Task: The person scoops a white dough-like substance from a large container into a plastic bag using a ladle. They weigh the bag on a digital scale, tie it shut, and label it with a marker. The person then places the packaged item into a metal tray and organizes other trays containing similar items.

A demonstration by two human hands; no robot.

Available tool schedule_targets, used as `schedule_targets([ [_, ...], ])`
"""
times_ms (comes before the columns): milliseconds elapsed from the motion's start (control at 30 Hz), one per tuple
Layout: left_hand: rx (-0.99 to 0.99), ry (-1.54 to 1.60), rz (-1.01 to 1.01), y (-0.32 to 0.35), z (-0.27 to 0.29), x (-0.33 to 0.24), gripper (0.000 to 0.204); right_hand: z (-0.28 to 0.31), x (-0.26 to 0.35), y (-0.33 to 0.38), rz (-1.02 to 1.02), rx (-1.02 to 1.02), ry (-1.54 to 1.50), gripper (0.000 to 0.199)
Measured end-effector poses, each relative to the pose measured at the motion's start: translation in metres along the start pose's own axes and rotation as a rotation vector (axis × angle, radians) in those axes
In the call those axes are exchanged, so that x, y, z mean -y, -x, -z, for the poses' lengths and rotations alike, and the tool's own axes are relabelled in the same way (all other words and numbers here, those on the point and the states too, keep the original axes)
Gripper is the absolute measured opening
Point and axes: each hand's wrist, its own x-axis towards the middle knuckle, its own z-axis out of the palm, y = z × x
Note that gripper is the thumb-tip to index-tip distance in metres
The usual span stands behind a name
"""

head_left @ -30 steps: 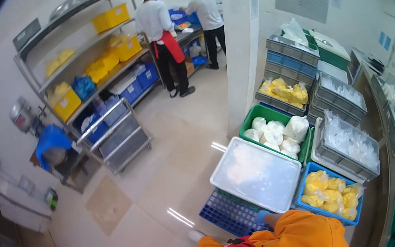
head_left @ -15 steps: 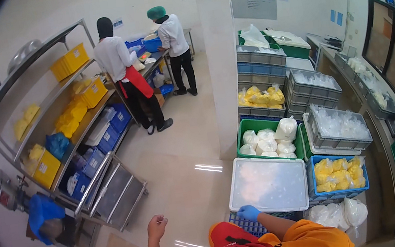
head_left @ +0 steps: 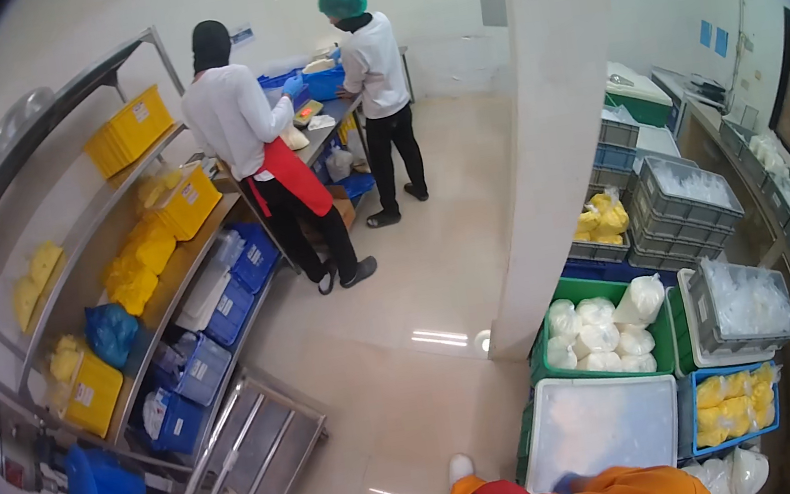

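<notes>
My right hand (head_left: pixel 572 483), in a blue glove, is at the front edge of the pale lid (head_left: pixel 601 420) of a large bin. It is smeared and partly covered by my orange sleeve, so its fingers do not show clearly. I cannot tell whether it touches the lid. My left hand is out of the picture. Just behind the lid stands a green crate (head_left: pixel 545 367) with several white filled bags (head_left: pixel 597 338). To the right of the lid, a blue crate (head_left: pixel 684 429) holds bags of something yellow (head_left: pixel 735 401).
A steel trolley (head_left: pixel 277 446) stands by shelving with yellow bins (head_left: pixel 187 203) and blue bins (head_left: pixel 222 312). Beyond, two people in white tops (head_left: pixel 236 118) work at a table. A white pillar (head_left: pixel 549 124) rises ahead. Grey crates (head_left: pixel 686 201) are stacked at right.
My view has turned left and I have moved forward, so the crates sit further right and lower. My left hand has dropped out of view. One white shoe now shows at the bottom.
</notes>
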Motion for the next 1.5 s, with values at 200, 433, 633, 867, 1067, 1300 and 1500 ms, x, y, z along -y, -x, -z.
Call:
schedule_targets([
  [200, -0.025, 0.276, 0.021, -0.054, 0.077, -0.138, 0.024, 0.347, 0.082, -0.105, 0.192, -0.666, -0.157, 0.04],
  [433, -0.005, 0.679, -0.357, -0.152, 0.156, -0.429, 0.018, 0.623, 0.173, -0.084, 0.434, -0.845, -0.755, 0.034],
  [633, 0.19, 0.289, -0.466, -0.237, 0.227, -0.667, 0.021, 0.636, 0.067, -0.157, 0.231, -0.809, -0.47, 0.033],
  [867, 0.319, -0.387, -0.143, -0.359, 0.309, -0.814, 0.028, 0.611, -0.031, -0.156, -0.191, -0.548, -1.066, 0.039],
  [1067, 0.216, -0.269, -0.094, -0.406, 0.303, -0.995, 0.024, 0.6, -0.059, -0.208, -0.051, -0.546, -0.245, 0.036],
  [1300, 0.411, 0.032, -0.263, -0.432, 0.227, -1.231, 0.019, 0.781, -0.183, -0.246, -0.286, -0.366, -0.816, 0.042],
  [1500, 0.345, -0.125, -0.39, -0.407, 0.156, -1.447, 0.013, 1.005, -0.385, -0.259, -0.52, -1.018, -0.724, 0.027],
])
